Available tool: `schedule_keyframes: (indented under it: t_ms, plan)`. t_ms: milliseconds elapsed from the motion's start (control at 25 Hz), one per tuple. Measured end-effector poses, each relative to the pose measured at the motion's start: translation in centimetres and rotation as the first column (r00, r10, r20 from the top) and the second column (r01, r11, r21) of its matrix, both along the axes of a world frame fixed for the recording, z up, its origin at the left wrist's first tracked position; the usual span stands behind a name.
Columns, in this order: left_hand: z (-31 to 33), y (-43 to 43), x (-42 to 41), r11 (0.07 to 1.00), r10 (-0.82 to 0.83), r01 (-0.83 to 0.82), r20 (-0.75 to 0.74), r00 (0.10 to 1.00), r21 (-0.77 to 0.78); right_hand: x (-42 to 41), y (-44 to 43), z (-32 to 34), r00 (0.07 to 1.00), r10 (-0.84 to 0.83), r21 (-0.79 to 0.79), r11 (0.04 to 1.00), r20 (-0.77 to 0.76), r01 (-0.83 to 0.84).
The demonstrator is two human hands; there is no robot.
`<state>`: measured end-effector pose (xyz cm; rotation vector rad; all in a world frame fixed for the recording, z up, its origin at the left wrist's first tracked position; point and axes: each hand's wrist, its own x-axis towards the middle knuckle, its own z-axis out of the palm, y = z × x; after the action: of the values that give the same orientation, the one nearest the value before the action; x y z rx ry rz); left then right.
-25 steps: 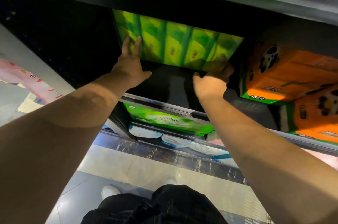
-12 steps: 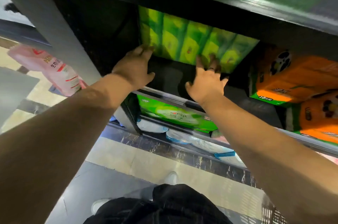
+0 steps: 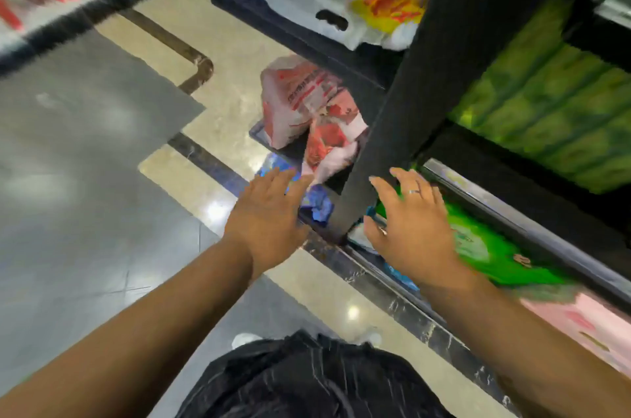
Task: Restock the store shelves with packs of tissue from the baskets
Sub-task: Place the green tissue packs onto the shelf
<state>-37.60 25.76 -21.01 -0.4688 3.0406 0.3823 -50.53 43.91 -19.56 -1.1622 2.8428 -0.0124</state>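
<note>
Both hands hang empty, fingers spread: the left hand (image 3: 269, 216) over the floor, the right hand (image 3: 411, 229) before the green tissue packs (image 3: 543, 117) on the shelf (image 3: 512, 209); red-and-white packs (image 3: 307, 106) lie beyond the left fingertips.

black shelf post (image 3: 420, 93) ahead, open floor (image 3: 85, 161) left

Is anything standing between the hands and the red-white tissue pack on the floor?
For the left hand, nothing visible. For the right hand, the black shelf post rises between it and the pack in this view.
</note>
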Motion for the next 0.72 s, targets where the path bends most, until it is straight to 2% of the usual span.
schedule_keyframes:
  t_ms: [160,240,480,600,720]
  plan:
    - [0.1,-7.9,9.6,0.962,0.26,-0.261,-0.016,0.965,-0.084,6.4,-11.0,0.1,0.984,0.177,-0.003,0.984,0.011,-0.177]
    - [0.1,-11.5,14.0,0.915,0.398,-0.398,-0.018,0.917,-0.064,9.2,-16.5,0.3,0.96,0.28,0.026,0.959,0.014,-0.281]
    - [0.3,-20.3,26.0,0.716,0.696,-0.697,-0.038,0.717,-0.042,16.5,-31.4,0.3,0.84,0.541,0.083,0.835,0.054,-0.543]
    - [0.2,-26.4,31.6,0.59,0.807,-0.807,-0.02,0.59,-0.008,20.6,-40.1,-0.2,0.765,0.637,0.062,0.763,0.094,-0.643]
    - [0.6,-32.8,36.1,0.474,0.88,-0.88,-0.022,0.475,-0.04,24.4,-49.0,-0.7,0.691,0.714,0.066,0.688,0.116,-0.723]
